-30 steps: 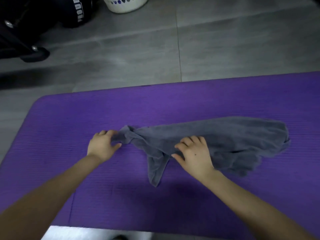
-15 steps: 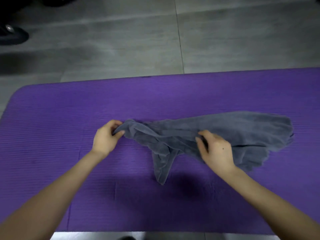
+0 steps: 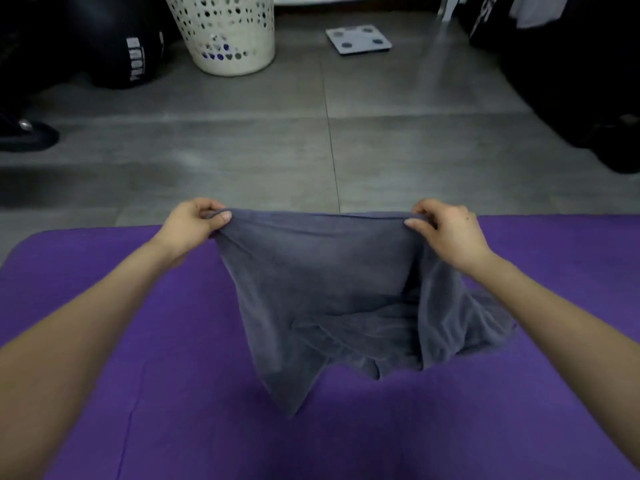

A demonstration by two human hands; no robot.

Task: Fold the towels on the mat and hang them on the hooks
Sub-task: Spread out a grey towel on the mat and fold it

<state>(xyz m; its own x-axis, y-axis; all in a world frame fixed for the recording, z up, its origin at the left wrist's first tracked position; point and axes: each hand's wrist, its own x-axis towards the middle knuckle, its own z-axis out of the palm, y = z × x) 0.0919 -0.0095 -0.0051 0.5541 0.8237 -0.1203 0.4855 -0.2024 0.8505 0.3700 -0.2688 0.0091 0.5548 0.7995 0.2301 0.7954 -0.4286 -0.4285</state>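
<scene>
A grey towel hangs lifted above the purple mat, its top edge stretched between both hands. My left hand pinches the top left corner between thumb and fingers. At the top right corner my right hand pinches the same edge. The towel's lower part droops in folds, bunched toward the right, with a pointed corner hanging lowest near the mat. No hooks are in view.
Beyond the mat lies grey tiled floor. A white perforated laundry basket stands at the back, a bathroom scale to its right. Dark objects sit at the far left and far right.
The towel lay crumpled on the mat with my hands on it; both hands have since gripped its edge, raised it and spread it wide. The view has tilted up.
</scene>
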